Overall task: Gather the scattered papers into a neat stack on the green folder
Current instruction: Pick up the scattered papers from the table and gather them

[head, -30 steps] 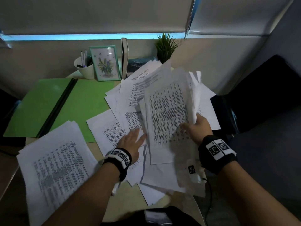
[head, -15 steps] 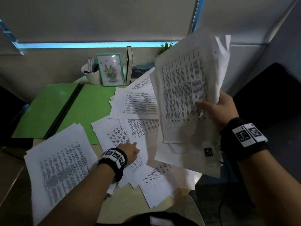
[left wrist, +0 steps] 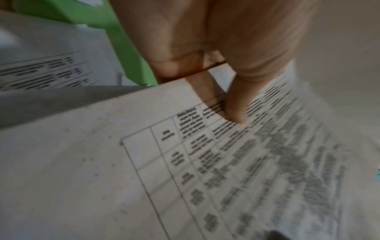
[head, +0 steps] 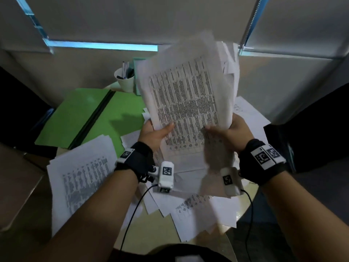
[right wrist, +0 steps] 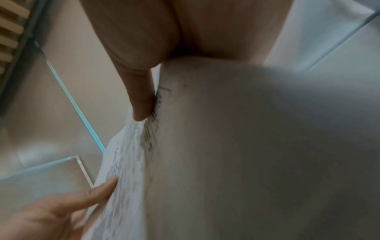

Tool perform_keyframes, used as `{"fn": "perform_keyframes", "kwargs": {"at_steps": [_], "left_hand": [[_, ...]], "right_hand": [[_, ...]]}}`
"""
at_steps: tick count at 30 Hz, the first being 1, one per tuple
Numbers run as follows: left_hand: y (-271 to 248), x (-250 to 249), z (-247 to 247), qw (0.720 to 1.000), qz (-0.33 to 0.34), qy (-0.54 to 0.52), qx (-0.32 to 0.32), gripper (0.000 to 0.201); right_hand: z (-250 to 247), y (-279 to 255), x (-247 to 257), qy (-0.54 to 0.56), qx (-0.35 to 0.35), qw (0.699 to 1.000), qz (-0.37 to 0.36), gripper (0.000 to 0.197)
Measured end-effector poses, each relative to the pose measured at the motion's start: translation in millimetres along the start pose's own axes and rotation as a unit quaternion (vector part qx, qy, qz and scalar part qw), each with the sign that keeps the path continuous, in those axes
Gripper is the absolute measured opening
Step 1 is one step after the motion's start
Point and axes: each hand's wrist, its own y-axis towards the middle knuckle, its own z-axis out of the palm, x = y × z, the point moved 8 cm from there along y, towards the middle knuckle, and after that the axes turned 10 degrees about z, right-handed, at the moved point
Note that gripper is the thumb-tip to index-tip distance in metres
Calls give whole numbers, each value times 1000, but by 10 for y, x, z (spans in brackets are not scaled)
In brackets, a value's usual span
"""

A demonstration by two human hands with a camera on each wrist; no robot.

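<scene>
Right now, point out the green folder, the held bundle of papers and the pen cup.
green folder (head: 79, 118): head view, bare left flap.
held bundle of papers (head: 187, 103): head view, printed top sheet.
pen cup (head: 126, 83): head view, white wall.

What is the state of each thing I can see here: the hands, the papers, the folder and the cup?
left hand: grips the held bundle, thumb on its front.
right hand: grips the same bundle at its right edge.
held bundle of papers: lifted above the table, uneven edges.
green folder: open, lying flat, partly covered.
papers on the table: scattered, overlapping.
white cup: upright, pens inside.
</scene>
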Motion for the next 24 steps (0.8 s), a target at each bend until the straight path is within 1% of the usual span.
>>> {"fn": "perform_keyframes", "kwargs": {"at_steps": [3,5,8,11,13,15,18,20,23,24], "left_hand": [[67,-161,-194,996,52,63,-34,23],[100,-233,-282,993,70,88,-46,18],[139,-327,-349,988,93,113,-54,20],[173,-340,-309,991,89,88,-43,22],[183,-292,-253,991,78,99,-37,22],[188,-230,-241,991,59,111,-54,19],[199,-238,-248,988,67,109,-83,37],[189,-281,-223,989,79,106,-73,36],[166,-292,-231,989,83,99,-64,37],[167,-286,-244,990,84,97,-65,39]], "right_hand": [[52,28,-74,-6,-20,1000,-12,41],[50,39,-99,9,-34,999,-12,41],[58,75,-105,40,-42,998,-14,38],[116,70,-34,47,-53,997,-30,31],[172,69,30,58,-59,996,-40,25],[209,79,91,62,-72,994,-54,23],[218,103,166,52,-91,991,-85,26],[206,126,155,57,-93,990,-91,31],[182,141,79,86,-93,990,-68,44],[172,143,52,98,-93,989,-61,44]]}}
